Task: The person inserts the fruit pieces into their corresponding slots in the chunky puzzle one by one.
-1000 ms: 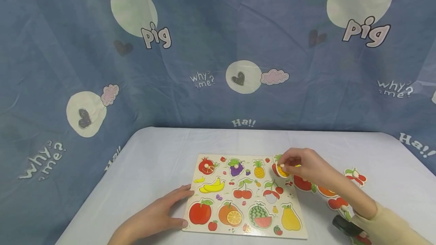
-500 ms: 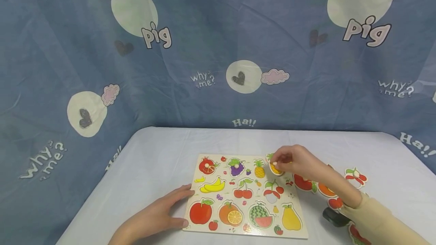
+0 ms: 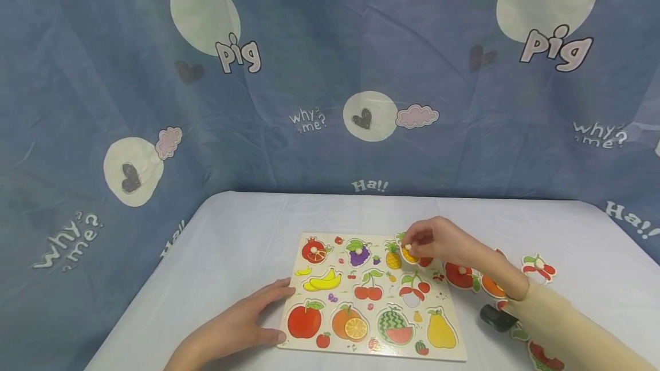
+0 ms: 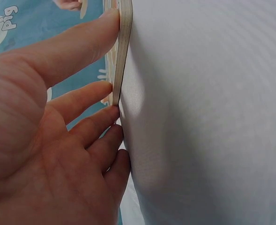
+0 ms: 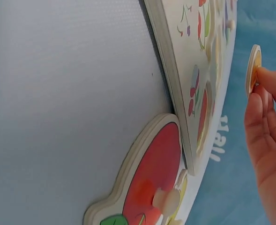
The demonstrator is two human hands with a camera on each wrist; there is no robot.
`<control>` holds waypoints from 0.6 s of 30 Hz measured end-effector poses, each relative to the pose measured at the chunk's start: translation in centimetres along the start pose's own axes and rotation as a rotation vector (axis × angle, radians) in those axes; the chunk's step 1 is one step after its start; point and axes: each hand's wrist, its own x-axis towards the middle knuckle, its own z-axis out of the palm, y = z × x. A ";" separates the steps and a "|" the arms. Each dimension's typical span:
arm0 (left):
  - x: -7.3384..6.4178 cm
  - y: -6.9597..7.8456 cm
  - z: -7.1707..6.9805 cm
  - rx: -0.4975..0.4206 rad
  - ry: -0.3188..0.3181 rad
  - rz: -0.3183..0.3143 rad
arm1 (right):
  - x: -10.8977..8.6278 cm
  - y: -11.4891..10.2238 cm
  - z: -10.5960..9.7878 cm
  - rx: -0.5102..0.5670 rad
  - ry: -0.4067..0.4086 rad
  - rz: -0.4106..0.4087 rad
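Note:
My right hand point(image 3: 443, 242) pinches a pineapple puzzle piece point(image 3: 409, 257) by its small knob. In the right wrist view, that piece point(image 5: 252, 65) is tilted on edge between the thumb and fingers, above the wooden fruit puzzle board point(image 5: 175, 89). It hangs just right of the printed pineapple space point(image 3: 393, 256). A grape piece point(image 3: 358, 255) with a knob sits in the board's top row. My left hand point(image 3: 237, 325) rests against the board's left edge. Its thumb point(image 4: 77, 44) touches the near corner, and the fingers lie along the side, fairly straight.
Loose knobbed pieces lie right of the board: a red apple-like one point(image 3: 460, 277), an orange one point(image 3: 492, 287), a red-and-white one point(image 3: 538, 268) and a watermelon-like one point(image 3: 543, 356). A dark device point(image 3: 498, 318) sits under the right sleeve. A blue patterned curtain point(image 3: 309, 159) hangs behind the white table point(image 3: 247, 245).
My right hand has carried the pineapple piece leftward over the board's top row, toward the printed pineapple. The left hand has stayed at the board's edge.

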 end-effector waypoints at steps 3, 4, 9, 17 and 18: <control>0.0 0.0 0.0 -0.003 0.001 -0.002 | 0.4 0.1 0.1 0.006 -0.007 -0.009; 0.0 0.0 0.0 -0.005 0.000 -0.001 | 0.6 0.2 0.2 0.016 -0.014 -0.011; 0.0 -0.1 0.0 -0.005 0.000 -0.003 | 1.2 0.3 0.5 0.060 -0.069 0.013; 0.0 -0.2 0.0 0.006 0.003 0.007 | 1.9 0.4 1.0 0.046 -0.093 0.055; 0.0 -0.2 0.0 0.006 0.003 0.010 | 2.0 0.4 1.1 0.047 -0.095 0.056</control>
